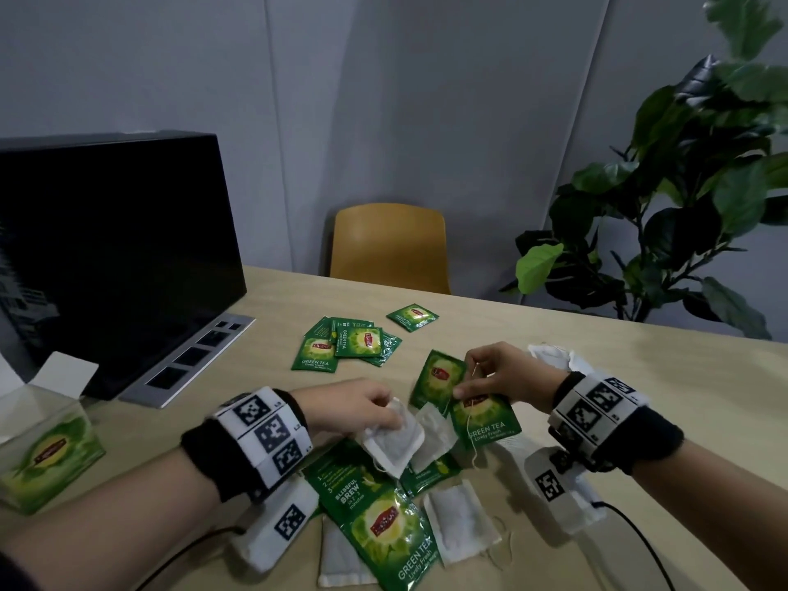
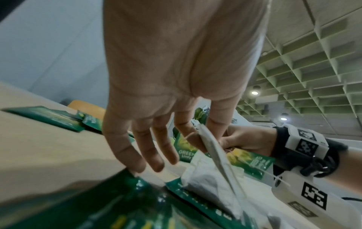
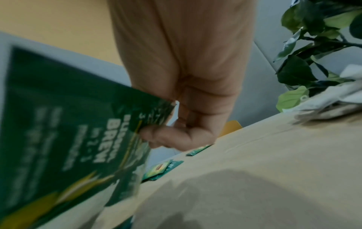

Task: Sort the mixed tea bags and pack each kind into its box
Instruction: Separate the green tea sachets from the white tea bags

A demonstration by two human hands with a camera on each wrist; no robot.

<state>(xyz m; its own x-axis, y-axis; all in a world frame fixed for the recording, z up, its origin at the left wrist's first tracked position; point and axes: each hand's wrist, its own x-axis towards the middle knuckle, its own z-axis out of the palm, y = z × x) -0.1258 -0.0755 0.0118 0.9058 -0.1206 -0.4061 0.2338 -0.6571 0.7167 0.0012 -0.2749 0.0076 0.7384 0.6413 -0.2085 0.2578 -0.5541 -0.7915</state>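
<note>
My left hand (image 1: pixel 366 409) pinches a white unwrapped tea bag (image 1: pixel 394 446) by its top edge; the same white tea bag (image 2: pixel 213 156) hangs between thumb and forefinger in the left wrist view. My right hand (image 1: pixel 490 377) pinches a green-tea sachet (image 1: pixel 484 420), whose green back (image 3: pixel 64 131) fills the right wrist view. Another green sachet (image 1: pixel 439 377) lies just left of it. Mixed sachets and white bags (image 1: pixel 462 522) lie below both hands. A sorted pile of green sachets (image 1: pixel 347 343) sits farther back. The open green tea box (image 1: pixel 47 445) stands at the left.
A black monitor (image 1: pixel 111 258) on a grey base stands at the back left. A lone green sachet (image 1: pixel 412 316) lies near the far table edge, by a yellow chair (image 1: pixel 390 247). White tea bags (image 1: pixel 550 356) sit behind my right wrist; a leafy plant (image 1: pixel 682 206) stands at right.
</note>
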